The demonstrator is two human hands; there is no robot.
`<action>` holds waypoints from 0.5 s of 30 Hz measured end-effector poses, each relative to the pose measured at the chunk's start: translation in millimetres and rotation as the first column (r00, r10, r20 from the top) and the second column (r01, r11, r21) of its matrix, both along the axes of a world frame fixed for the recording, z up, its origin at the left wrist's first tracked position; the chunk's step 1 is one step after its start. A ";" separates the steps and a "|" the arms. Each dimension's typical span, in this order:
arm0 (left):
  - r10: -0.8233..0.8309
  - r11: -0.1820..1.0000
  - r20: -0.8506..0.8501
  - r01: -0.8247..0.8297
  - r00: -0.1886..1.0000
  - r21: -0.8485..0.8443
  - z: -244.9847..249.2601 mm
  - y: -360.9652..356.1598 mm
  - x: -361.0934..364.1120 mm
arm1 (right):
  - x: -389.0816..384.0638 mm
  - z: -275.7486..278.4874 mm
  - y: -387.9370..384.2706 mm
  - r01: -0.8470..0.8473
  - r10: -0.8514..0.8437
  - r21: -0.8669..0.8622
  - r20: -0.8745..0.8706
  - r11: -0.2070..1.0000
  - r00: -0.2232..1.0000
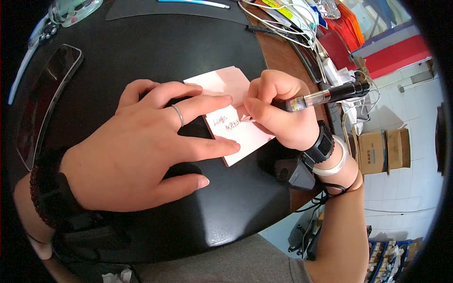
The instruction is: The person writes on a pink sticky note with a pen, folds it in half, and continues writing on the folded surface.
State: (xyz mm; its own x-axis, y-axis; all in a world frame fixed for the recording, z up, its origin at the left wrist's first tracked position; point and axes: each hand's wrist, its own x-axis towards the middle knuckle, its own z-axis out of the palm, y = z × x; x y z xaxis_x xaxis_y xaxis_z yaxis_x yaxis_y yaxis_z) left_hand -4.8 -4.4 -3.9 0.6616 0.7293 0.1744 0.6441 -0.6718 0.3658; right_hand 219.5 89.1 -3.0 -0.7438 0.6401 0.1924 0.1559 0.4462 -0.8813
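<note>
A pad of pale pink note paper (252, 137) lies tilted on the black desk mat, with a few handwritten characters on its top sheet. Spread across the pad's left side, my left hand (155, 122) rests with fingers apart, two fingertips on the paper; a silver ring is on one finger. My right hand (281, 106) pinches a pen (325, 96) with a clear barrel and dark end. Its tip is at the paper beside the writing, partly hidden by my fingers. Both wrists carry black straps, the right also a white band.
A smartphone (49, 101) lies left of my left hand. Near the top edge is a blue-and-white pen (193, 4). White cables (306, 37) and packets crowd the desk's right side. Cardboard boxes (384, 151) stand beyond, by a tiled wall.
</note>
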 end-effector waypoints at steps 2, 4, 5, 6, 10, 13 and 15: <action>-0.003 1.000 -0.003 0.003 1.000 0.002 0.3 0.2 0.0 | -1.2 -3.0 0.8 0.006 -0.006 -0.001 -0.028 1.000 1.000; 0.005 1.000 0.002 -0.005 1.000 -0.005 0.8 0.5 0.4 | -2.2 -4.8 0.5 0.014 -0.014 -0.002 -0.056 1.000 0.998; 0.003 1.000 0.000 -0.003 1.000 -0.004 1.0 0.7 0.9 | -2.6 -5.1 -0.1 0.042 -0.045 -0.041 -0.073 0.998 0.996; 0.004 1.000 -0.005 -0.004 1.000 -0.002 1.2 0.8 1.3 | -2.9 -5.4 -0.5 0.070 -0.077 -0.083 -0.088 0.994 0.993; 0.004 1.000 -0.015 -0.004 1.000 -0.004 1.1 0.8 2.3 | -2.2 -6.5 0.5 0.022 -0.020 0.018 -0.082 1.000 0.996; 0.001 1.000 -0.032 -0.001 1.000 -0.019 2.9 1.0 2.3 | -2.4 -4.6 -0.2 0.070 -0.071 -0.023 -0.062 0.997 0.996; 0.004 1.000 -0.035 -0.004 0.999 -0.020 2.7 0.4 2.1 | -1.6 -5.6 0.2 0.067 -0.069 -0.034 -0.055 0.997 0.996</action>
State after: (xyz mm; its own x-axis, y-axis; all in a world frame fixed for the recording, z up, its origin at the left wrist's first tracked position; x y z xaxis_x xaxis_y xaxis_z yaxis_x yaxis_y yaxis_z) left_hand -2.7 -4.0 -1.2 0.6641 0.7350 0.1369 0.6593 -0.6621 0.3563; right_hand 217.8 89.2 -8.6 -0.6871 0.6952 0.2112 0.1346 0.4075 -0.9032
